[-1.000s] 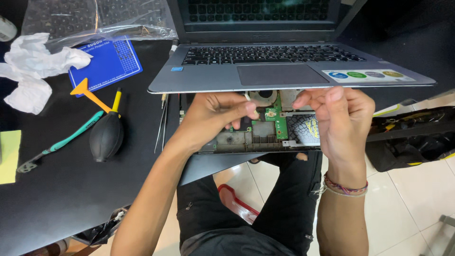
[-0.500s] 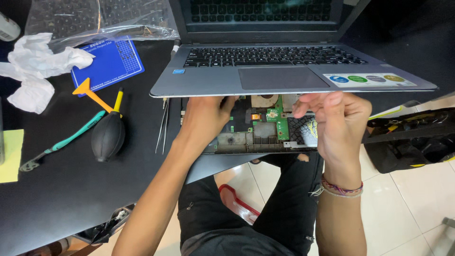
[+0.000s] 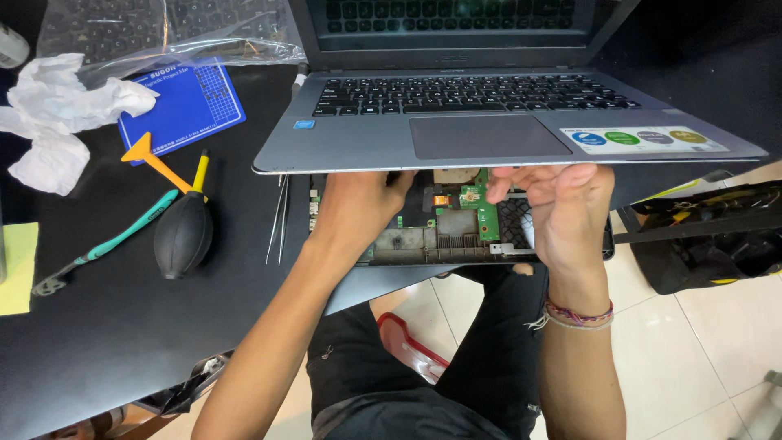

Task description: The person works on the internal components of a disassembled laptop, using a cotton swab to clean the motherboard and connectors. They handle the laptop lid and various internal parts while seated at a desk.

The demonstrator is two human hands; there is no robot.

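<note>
Nearest the camera, two bare forearms rise over dark trousers toward the edge of the black counter (image 3: 122, 326); the right wrist wears a woven bracelet (image 3: 574, 314). The left hand (image 3: 358, 208) reaches in under the lifted grey keyboard deck (image 3: 489, 134) of an opened laptop; its fingers are hidden beneath the deck, so I cannot tell whether they hold anything. The right hand (image 3: 562, 212) has its fingers curled up against the underside of the deck's front edge, propping it up. Between the hands lies the laptop's open base, with a green circuit board (image 3: 487, 213) exposed, overhanging the counter edge. Left of it lie thin metal tweezers (image 3: 278, 222), a black rubber air blower (image 3: 183, 235), a teal-handled tool (image 3: 114, 244) and an orange pry tool (image 3: 155, 163). Farther back sit a blue mat (image 3: 183, 106), crumpled white tissue (image 3: 61, 114) and a clear bag (image 3: 163, 28).
</note>
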